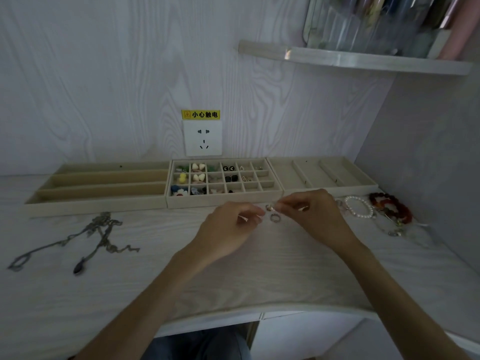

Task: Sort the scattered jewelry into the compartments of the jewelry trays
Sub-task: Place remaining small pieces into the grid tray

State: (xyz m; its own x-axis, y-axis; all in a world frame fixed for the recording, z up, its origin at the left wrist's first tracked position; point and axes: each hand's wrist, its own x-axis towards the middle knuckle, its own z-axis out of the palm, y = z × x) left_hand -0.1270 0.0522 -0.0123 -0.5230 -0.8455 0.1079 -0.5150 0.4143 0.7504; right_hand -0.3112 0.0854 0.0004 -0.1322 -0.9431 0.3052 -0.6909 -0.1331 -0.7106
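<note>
Three beige trays line the wall: a long-slot tray [104,189], a grid tray [223,201] holding several earrings in its small cells, and a wide-slot tray [324,187]. In front of the grid tray, my right hand [311,214] pinches a small ring [269,208] at its fingertips. My left hand [233,227] is curled, with a small shiny piece between its fingers. A silver ring [274,218] lies on the desk between both hands. Necklaces [85,240] lie at the left. A pearl bracelet [359,206] and red bead bracelets [392,207] lie at the right.
A wall socket [203,137] with a yellow warning label sits above the grid tray. A shelf [363,61] with clear containers hangs at the upper right. A side wall [428,165] bounds the desk on the right. The desk's front edge [233,320] curves near me.
</note>
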